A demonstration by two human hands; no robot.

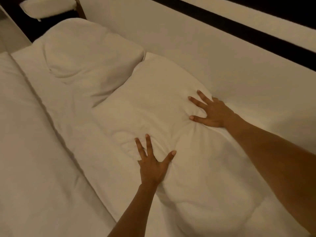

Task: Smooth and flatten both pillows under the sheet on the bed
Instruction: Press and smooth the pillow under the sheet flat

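Two pillows lie side by side under a white sheet (71,117) at the head of the bed. The near pillow (153,103) bulges in the middle of the view. My left hand (152,165) presses flat on its near edge, fingers spread, and the sheet creases around it. My right hand (212,112) presses on the pillow's far side by the wall, fingers also spread. The far pillow (89,53) sits beyond at the upper left, puffed and wrinkled, with no hand on it.
A pale headboard or wall panel (205,48) runs along the right with a dark band (256,29) above it. A folded duvet (25,134) lies along the left. At the top left, a white cushion (47,6) rests on dark furniture.
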